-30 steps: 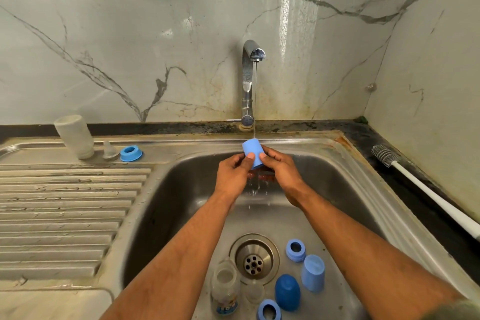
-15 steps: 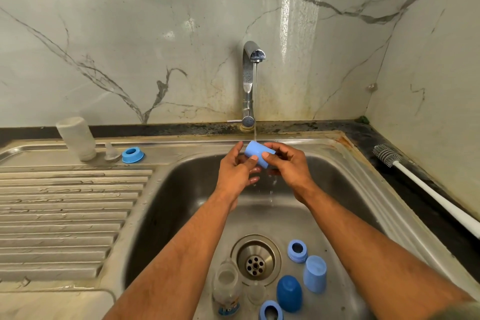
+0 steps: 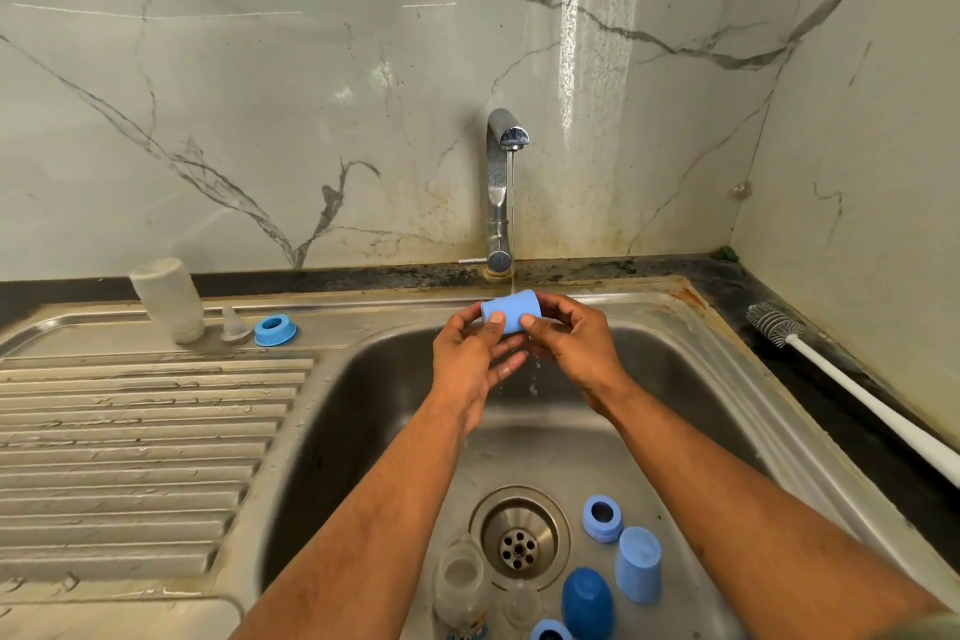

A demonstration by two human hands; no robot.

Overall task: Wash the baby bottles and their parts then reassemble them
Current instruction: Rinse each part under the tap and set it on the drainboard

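A light blue bottle cap (image 3: 511,310) lies on its side under the thin water stream from the tap (image 3: 501,182). My left hand (image 3: 470,361) and my right hand (image 3: 574,346) both pinch it over the sink basin (image 3: 363,411). On the basin floor by the drain sit a clear bottle (image 3: 461,587), a clear teat (image 3: 522,605), a dark blue cap (image 3: 587,600), a light blue cap (image 3: 638,564) and two blue collar rings (image 3: 602,517) (image 3: 550,631). On the drainboard ledge stand an upturned clear bottle (image 3: 169,299), a teat (image 3: 234,325) and a blue ring (image 3: 275,330).
A white-handled bottle brush (image 3: 852,387) lies on the dark counter at the right. The ribbed drainboard (image 3: 130,457) fills the left. Marble walls close the back and right corner.
The cap has been turned from upright to lying sideways under the stream, and both hands have shifted their fingers around it. The camera has tilted up slightly.
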